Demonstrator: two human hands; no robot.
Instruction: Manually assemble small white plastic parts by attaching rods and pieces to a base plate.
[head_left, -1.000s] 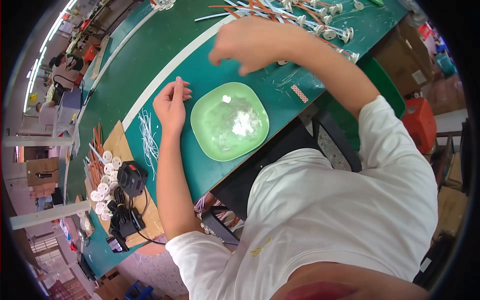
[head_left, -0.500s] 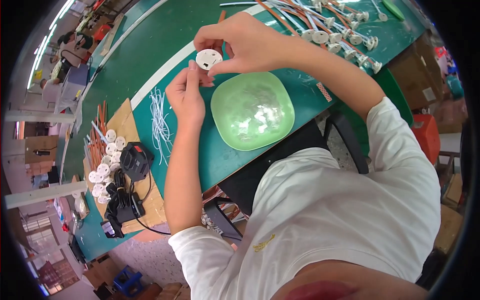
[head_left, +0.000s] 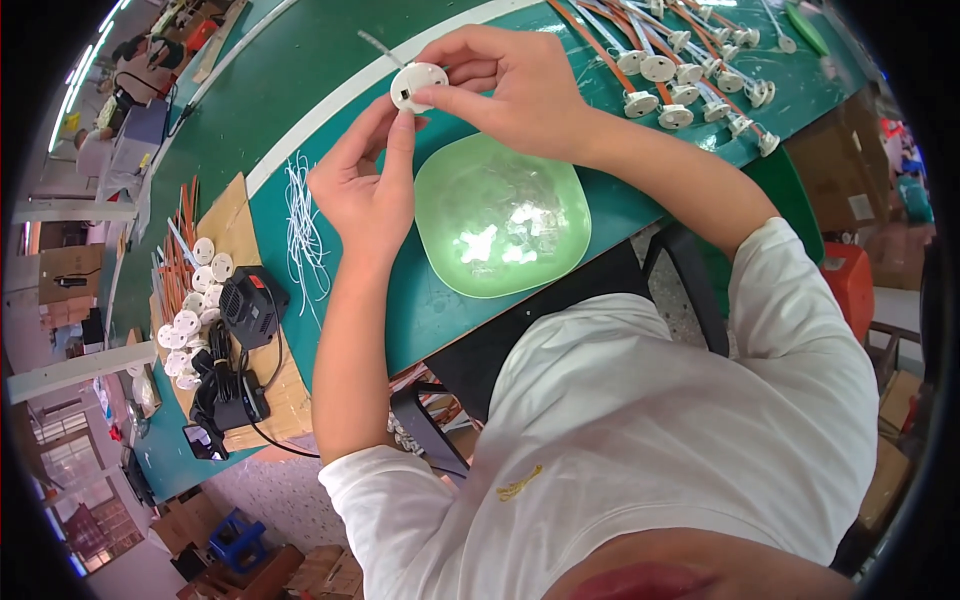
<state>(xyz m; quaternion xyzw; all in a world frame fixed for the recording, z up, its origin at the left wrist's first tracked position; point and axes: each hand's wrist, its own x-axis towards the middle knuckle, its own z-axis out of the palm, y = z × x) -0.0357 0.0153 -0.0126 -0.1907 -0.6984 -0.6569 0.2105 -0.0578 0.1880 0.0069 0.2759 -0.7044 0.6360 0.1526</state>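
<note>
Above green tabletop (head_left: pixel 420 325), both hands (head_left: pixel 368 195) (head_left: pixel 525 95) grip a white disc (head_left: pixel 416 78), the yellow chest embroidery (head_left: pixel 519 484) seemingly unreadable.

No lettering or numbers can be read. The white label (head_left: pixel 860 207) on the brown cardboard box (head_left: pixel 835 180) at right is too small to make out. The yellow embroidered mark (head_left: pixel 520 484) on the white T-shirt (head_left: pixel 640 410) and the red patch (head_left: pixel 257 282) on the black vented device (head_left: pixel 248 308) show no legible characters.

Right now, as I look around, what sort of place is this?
Probably an assembly workshop: there's a green workbench, many matching white round parts with orange and pale strips, and a cardboard box beside it.
</note>
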